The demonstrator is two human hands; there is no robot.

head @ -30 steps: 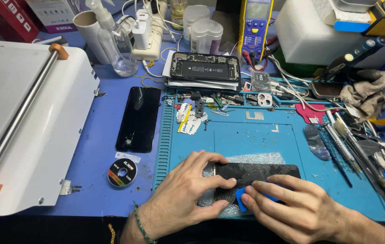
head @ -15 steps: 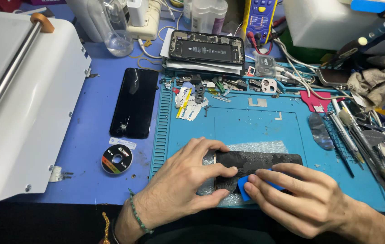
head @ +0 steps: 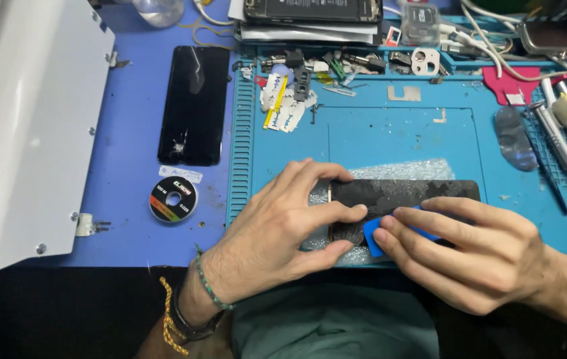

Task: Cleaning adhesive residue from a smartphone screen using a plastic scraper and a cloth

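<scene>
Nearest, the right hand (head: pixel 476 256) pinches a small blue plastic pry card (head: pixel 378 234) against the near edge of a long black phone panel (head: pixel 403 199) lying left-to-right on the blue work mat (head: pixel 390 133). The left hand (head: pixel 283 229) clamps the panel's left end. Bare mat lies beyond; a cracked black phone (head: pixel 193 103) lies far left.

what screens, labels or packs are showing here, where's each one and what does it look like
Cracked phone screen: on the purple mat left of the blue mat, black rectangle, dark, crack low down.
Dark panel: under both hands on the blue mat, long black rectangle.
Round reel: below the cracked screen, black disc with coloured label.
White sticker: between the two, small strip.
Opened phone: top edge, black.
</scene>
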